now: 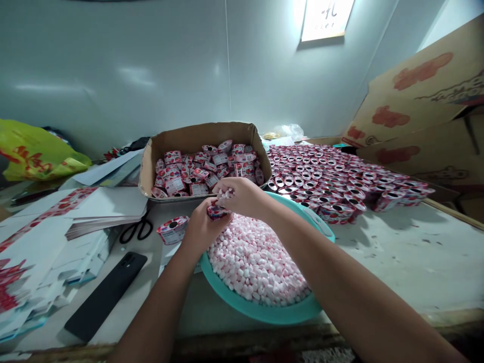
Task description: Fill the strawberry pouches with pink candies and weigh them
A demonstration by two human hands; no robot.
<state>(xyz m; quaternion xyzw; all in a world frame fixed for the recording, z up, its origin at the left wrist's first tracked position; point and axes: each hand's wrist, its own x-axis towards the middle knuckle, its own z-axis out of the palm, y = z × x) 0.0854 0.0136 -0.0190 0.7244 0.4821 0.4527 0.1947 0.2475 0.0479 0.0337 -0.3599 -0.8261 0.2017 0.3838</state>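
Over the far left rim of a turquoise basin (260, 310) my two hands are close together. My left hand (204, 222) is closed around a small strawberry-printed box (216, 210). Just above that box, my right hand (244, 196) is closed on several small white-pink candies (227, 193). The basin is full of pale pink and white candies (260, 262) of the same sort. Left of my left hand, another printed box (173, 230) stands on the table, with a dark oval opening on top.
Behind the basin, a cardboard carton (204, 132) holds many printed boxes. Rows of open-topped boxes (321, 176) stand at the right. On the left lie a black phone (108, 295), black scissors (136, 229), paper stacks (102, 212) and a yellow bag (38, 151).
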